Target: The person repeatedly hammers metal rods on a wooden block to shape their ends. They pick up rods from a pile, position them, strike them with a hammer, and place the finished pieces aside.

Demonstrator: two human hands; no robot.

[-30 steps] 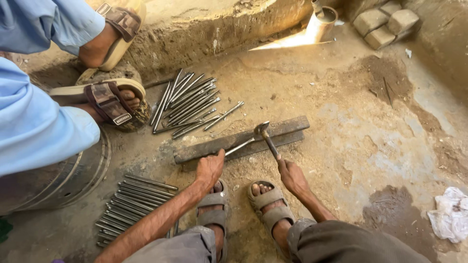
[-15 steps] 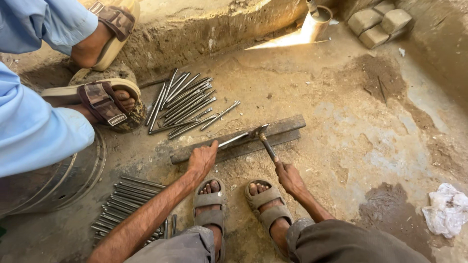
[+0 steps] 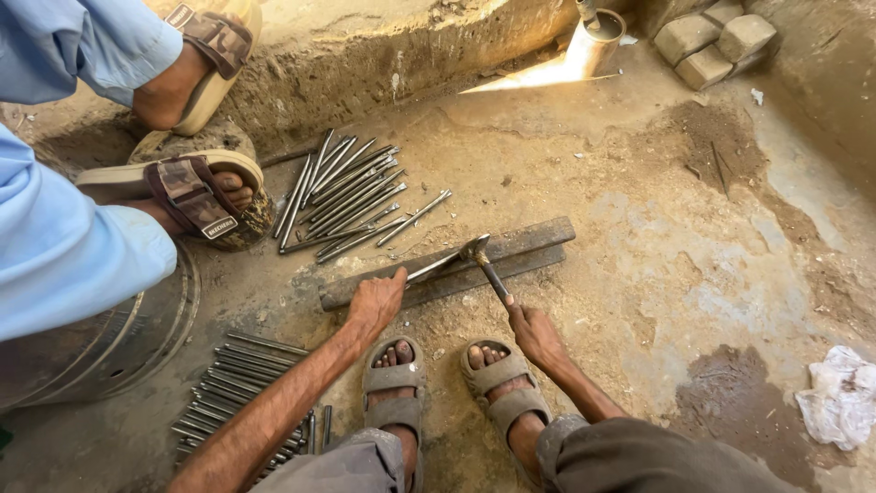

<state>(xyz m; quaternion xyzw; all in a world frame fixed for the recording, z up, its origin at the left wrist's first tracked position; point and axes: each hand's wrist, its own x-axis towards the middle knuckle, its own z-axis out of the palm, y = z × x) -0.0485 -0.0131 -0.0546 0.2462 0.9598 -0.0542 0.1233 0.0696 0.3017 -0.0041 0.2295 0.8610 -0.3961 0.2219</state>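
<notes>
My left hand (image 3: pixel 377 302) pins a thin metal rod (image 3: pixel 436 266) flat on a long dark iron bar (image 3: pixel 529 248) lying on the dirt floor. My right hand (image 3: pixel 532 330) grips the handle of a small hammer (image 3: pixel 478 251), and the hammer's head rests on the rod's far end over the bar. My two sandalled feet sit just below the bar, between my hands.
A pile of similar metal rods (image 3: pixel 347 203) lies beyond the bar, and another pile (image 3: pixel 245 379) lies at lower left by a round metal drum (image 3: pixel 109 347). Another person in light blue clothes and sandals (image 3: pixel 196 196) sits at left. Stone blocks (image 3: pixel 716 41) top right, white rag (image 3: pixel 839 397) lower right.
The hammer head has come down onto the rod's end on the bar. My left hand stays on the rod. The view has shifted slightly.
</notes>
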